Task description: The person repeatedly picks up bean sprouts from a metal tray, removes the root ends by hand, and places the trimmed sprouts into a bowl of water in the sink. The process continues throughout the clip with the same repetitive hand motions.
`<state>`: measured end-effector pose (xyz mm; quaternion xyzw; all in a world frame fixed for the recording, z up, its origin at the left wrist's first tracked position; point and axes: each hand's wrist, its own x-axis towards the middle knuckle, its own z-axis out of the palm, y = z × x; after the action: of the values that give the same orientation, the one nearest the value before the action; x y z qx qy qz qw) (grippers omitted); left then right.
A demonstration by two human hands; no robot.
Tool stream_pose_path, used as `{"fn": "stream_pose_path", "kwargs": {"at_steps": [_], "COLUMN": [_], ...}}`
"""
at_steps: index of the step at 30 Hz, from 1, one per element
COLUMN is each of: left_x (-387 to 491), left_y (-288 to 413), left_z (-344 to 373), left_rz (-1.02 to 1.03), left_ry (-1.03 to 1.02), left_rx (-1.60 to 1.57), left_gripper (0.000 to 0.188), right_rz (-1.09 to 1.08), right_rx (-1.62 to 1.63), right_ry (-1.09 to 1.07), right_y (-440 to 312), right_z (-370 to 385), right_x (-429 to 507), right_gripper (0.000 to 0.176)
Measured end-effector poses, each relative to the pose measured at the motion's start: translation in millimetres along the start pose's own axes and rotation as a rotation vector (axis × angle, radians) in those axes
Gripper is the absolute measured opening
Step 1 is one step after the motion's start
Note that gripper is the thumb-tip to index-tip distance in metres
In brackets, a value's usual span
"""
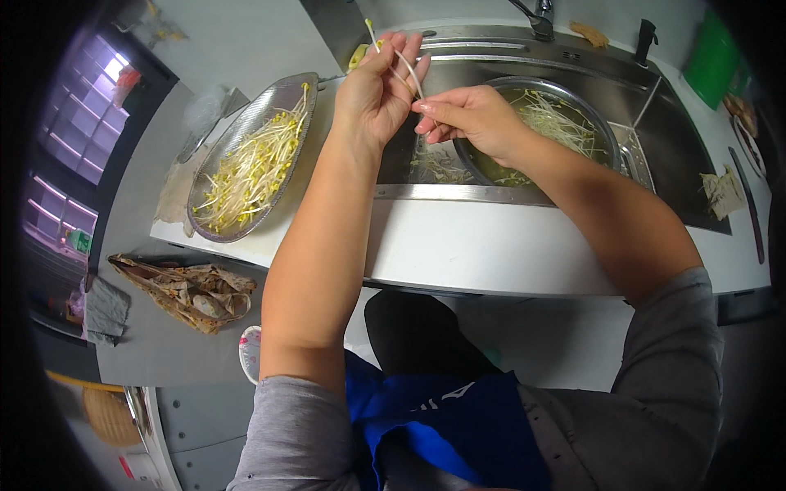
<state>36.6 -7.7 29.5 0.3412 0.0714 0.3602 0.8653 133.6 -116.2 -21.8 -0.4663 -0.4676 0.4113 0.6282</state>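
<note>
Palm up above the sink's left edge, my left hand (pixel 377 92) holds bean sprouts (pixel 410 69) under its thumb, their yellow heads sticking out past the fingers. My right hand (pixel 470 119) pinches the pale stem ends between thumb and fingertips, close against the left palm. Below and to the right, a round metal basin (pixel 614 138) of water stands in the sink, with loose sprouts (pixel 556 123) floating in it. Left of my forearm, an oval mesh basket (pixel 261 104) on the counter holds a heap of yellow-headed sprouts (pixel 255 169).
The stainless steel sink (pixel 666 162) has scraps (pixel 442 166) on its floor left of the basin. Behind it stand a faucet (pixel 541 21) and a black dispenser (pixel 646 43). A crumpled cloth (pixel 723 191) lies at the right rim. A patterned cloth bag (pixel 190 294) is at lower left.
</note>
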Motion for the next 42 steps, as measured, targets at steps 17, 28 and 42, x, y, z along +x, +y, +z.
{"fn": "stream_pose_path", "kwargs": {"at_steps": [17, 28, 42], "left_x": [-5.6, -9.3, -8.8], "left_y": [-13.1, -25.5, -34.3], "left_z": [-24.7, -27.8, -27.6], "left_rz": [-0.12, -0.258, -0.17], "left_ry": [-0.079, -0.223, -0.135], "left_rx": [0.284, 0.184, 0.16], "left_gripper": [0.021, 0.024, 0.033], "right_rz": [0.015, -0.048, 0.069], "right_rx": [-0.116, -0.097, 0.281], "right_ry": [0.164, 0.385, 0.106], "right_y": [1.7, -5.6, 0.0], "right_z": [-3.2, 0.1, -2.3], "right_x": [2.5, 0.3, 0.5], "right_gripper": [0.018, 0.015, 0.017]}}
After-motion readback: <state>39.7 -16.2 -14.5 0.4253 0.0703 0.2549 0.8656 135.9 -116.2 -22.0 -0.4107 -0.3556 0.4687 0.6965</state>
